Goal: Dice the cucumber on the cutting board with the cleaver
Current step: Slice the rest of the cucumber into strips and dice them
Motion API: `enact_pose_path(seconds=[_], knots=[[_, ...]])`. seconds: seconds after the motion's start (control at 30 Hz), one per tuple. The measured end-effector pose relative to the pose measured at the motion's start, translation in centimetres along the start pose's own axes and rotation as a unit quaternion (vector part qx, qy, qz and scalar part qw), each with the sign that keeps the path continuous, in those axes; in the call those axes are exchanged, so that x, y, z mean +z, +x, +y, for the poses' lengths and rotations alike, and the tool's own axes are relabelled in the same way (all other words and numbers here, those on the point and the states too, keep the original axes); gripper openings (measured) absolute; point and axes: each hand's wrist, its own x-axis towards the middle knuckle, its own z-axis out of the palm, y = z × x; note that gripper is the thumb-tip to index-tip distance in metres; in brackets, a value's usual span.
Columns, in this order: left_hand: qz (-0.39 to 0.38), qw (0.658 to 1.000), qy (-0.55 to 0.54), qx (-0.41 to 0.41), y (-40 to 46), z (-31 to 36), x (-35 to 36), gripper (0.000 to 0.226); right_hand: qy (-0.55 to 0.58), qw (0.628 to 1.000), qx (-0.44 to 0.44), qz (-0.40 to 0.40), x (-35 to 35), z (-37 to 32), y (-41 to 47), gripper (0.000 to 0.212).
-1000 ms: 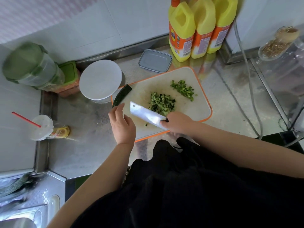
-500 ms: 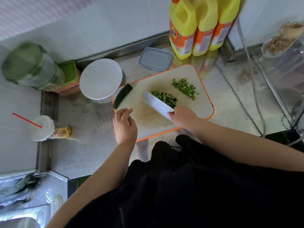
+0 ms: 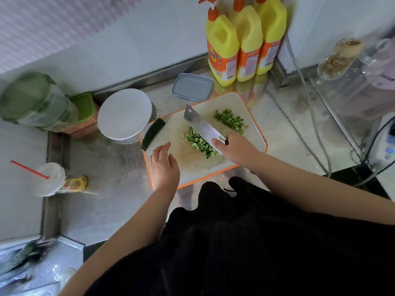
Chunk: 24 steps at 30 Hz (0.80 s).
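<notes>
steel counter (image 3: 111, 189) — white tiled wall (image 3: 119, 50)

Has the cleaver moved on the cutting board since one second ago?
Yes. The cleaver has swung away from the person, from the board's near edge to over the nearer diced pile, toward the yellow bottles.

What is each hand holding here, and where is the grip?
Right hand grips the cleaver at its handle end. Left hand holds nothing, fingers relaxed over the cutting board.
</notes>
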Motion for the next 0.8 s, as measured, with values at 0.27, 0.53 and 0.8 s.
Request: enact_pose_path(seconds=[0.27, 0.53, 0.8], knots=[[0.089, 0.987, -0.027, 0.128, 0.4, 2.9, -0.1, 0.034, -0.144, 0.983, -0.082, 0.081, 0.3, 1.5, -2.8, 0.027], [-0.225, 0.9, 0.234, 0.289, -0.6, 5.9, 2.3, 0.059, -0.144, 0.987, -0.066, 0.006, 1.1, 1.7, -3.9, 0.041], [-0.297, 0.877, 0.303, 0.225, 0.9, 7.2, 3.9, 0.054, -0.169, 0.983, -0.037, 0.057, 1.4, 1.9, -4.7, 0.03]])
